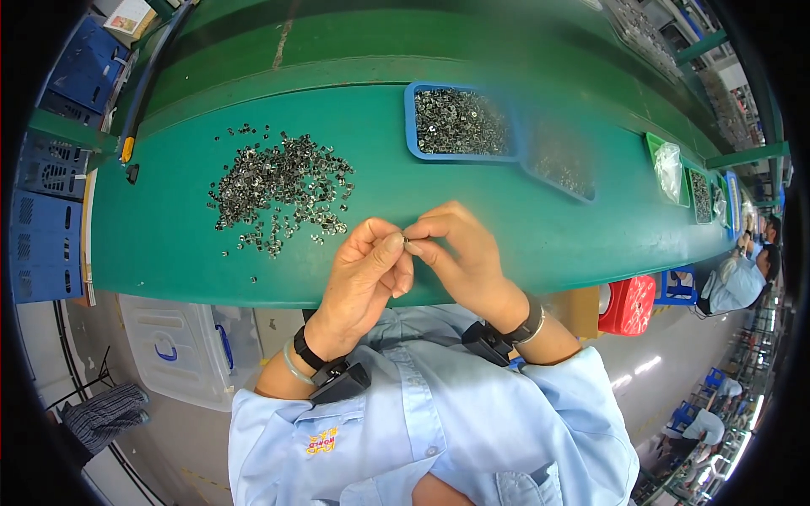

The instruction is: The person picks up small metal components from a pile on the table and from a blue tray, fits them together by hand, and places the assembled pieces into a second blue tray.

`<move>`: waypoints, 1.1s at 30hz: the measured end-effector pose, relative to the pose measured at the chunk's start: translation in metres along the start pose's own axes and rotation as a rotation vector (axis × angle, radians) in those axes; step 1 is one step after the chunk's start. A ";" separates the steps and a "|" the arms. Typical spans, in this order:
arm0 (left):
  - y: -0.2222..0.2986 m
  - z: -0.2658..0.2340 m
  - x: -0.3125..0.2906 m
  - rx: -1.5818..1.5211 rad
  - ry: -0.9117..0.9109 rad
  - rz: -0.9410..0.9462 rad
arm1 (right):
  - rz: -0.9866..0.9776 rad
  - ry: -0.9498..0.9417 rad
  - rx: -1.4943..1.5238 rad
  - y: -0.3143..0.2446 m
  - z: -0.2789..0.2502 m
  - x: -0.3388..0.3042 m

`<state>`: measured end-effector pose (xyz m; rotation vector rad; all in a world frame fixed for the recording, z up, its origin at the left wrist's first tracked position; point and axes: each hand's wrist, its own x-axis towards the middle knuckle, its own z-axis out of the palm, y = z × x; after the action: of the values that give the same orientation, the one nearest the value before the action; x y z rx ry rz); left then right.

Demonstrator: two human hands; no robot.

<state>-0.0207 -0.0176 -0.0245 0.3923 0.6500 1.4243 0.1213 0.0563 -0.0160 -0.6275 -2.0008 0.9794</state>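
Note:
My left hand (364, 271) and my right hand (460, 253) meet above the near edge of the green table, fingertips pinched together. Between them is a tiny dark metal part (406, 240), mostly hidden by the fingers, so its exact shape cannot be made out. Beyond the left hand lies a loose pile of small shiny metal pieces (283, 181), spread over the green tabletop (371, 181). A blue tray (411, 126) heaped with small metal pieces stands past my right hand. Beside it a second tray (561, 187) of small parts shows blurred.
Green trays (655, 152) with a clear bag stand at the right end of the table. Blue crates (51, 244) are stacked on the left. Below the table edge are a clear lidded box (181, 354) and a red stool (629, 305). Other people sit far right.

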 end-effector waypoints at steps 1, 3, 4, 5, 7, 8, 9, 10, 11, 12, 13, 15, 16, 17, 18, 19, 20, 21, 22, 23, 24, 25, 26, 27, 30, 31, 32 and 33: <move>0.000 -0.001 0.001 0.031 0.016 -0.013 | 0.006 0.006 -0.017 0.001 0.001 0.000; 0.002 -0.002 0.002 0.062 0.031 -0.025 | -0.027 -0.013 -0.081 0.002 -0.002 0.002; 0.005 -0.001 0.001 0.125 0.059 -0.032 | -0.062 -0.033 -0.146 0.003 -0.005 0.004; 0.008 0.001 0.001 0.188 0.086 -0.038 | -0.097 -0.052 -0.210 0.003 -0.006 0.004; 0.013 0.005 0.000 0.250 0.113 -0.041 | -0.105 -0.049 -0.199 0.002 -0.008 0.006; 0.015 0.008 -0.001 0.202 0.093 -0.044 | -0.112 -0.047 -0.187 0.001 -0.008 0.007; 0.017 0.010 -0.002 0.153 0.074 -0.048 | -0.118 -0.045 -0.175 0.001 -0.009 0.007; 0.018 0.011 -0.002 0.105 0.054 -0.052 | -0.120 -0.045 -0.176 0.001 -0.008 0.007; 0.017 0.010 -0.003 0.106 0.055 -0.049 | -0.099 -0.028 -0.099 0.000 -0.007 0.006; 0.015 0.009 -0.003 0.023 -0.001 -0.056 | -0.077 -0.012 -0.022 -0.001 -0.006 0.005; 0.012 0.007 -0.003 -0.061 -0.057 -0.063 | -0.055 0.004 0.055 -0.002 -0.005 0.004; 0.009 0.005 -0.004 -0.143 -0.114 -0.068 | -0.058 0.000 0.075 -0.004 -0.005 0.004; 0.008 0.005 -0.003 -0.167 -0.108 -0.074 | -0.057 -0.003 0.093 -0.005 -0.005 0.004; 0.007 0.004 -0.003 -0.190 -0.103 -0.081 | -0.057 -0.006 0.111 -0.006 -0.005 0.004; 0.006 0.004 -0.003 -0.213 -0.097 -0.087 | -0.057 -0.005 0.110 -0.007 -0.006 0.004; 0.007 0.004 -0.003 -0.213 -0.098 -0.087 | -0.074 -0.016 0.089 -0.007 -0.007 0.005; 0.007 0.004 -0.003 -0.209 -0.111 -0.094 | -0.092 -0.027 0.068 -0.008 -0.008 0.006; 0.008 0.004 -0.003 -0.204 -0.123 -0.102 | -0.109 -0.038 0.047 -0.008 -0.009 0.006; 0.009 0.004 -0.003 -0.200 -0.135 -0.109 | -0.109 -0.038 0.047 -0.009 -0.010 0.007; 0.010 0.005 -0.003 -0.200 -0.135 -0.108 | -0.129 -0.046 0.029 -0.009 -0.011 0.008; 0.011 0.006 -0.004 -0.151 -0.125 -0.103 | -0.149 -0.055 0.013 -0.009 -0.012 0.008; 0.013 0.008 -0.004 -0.103 -0.115 -0.097 | -0.170 -0.063 -0.004 -0.010 -0.012 0.009; 0.013 0.008 -0.005 -0.054 -0.105 -0.091 | -0.170 -0.064 -0.003 -0.011 -0.013 0.010; 0.014 0.008 -0.005 -0.054 -0.104 -0.090 | -0.181 -0.072 -0.025 -0.012 -0.014 0.011; 0.018 0.005 -0.004 0.100 -0.052 -0.070 | -0.203 -0.088 -0.067 -0.011 -0.013 0.014; 0.018 0.004 -0.004 0.100 -0.053 -0.071 | -0.204 -0.100 -0.104 -0.010 -0.013 0.014; 0.017 0.003 -0.003 0.101 -0.023 -0.077 | -0.204 -0.111 -0.141 -0.008 -0.012 0.015; 0.015 0.001 -0.002 0.103 0.008 -0.084 | -0.205 -0.122 -0.179 -0.007 -0.011 0.015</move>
<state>-0.0321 -0.0176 -0.0143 0.4356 0.7397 1.3166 0.1218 0.0676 0.0007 -0.4546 -2.2284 0.7365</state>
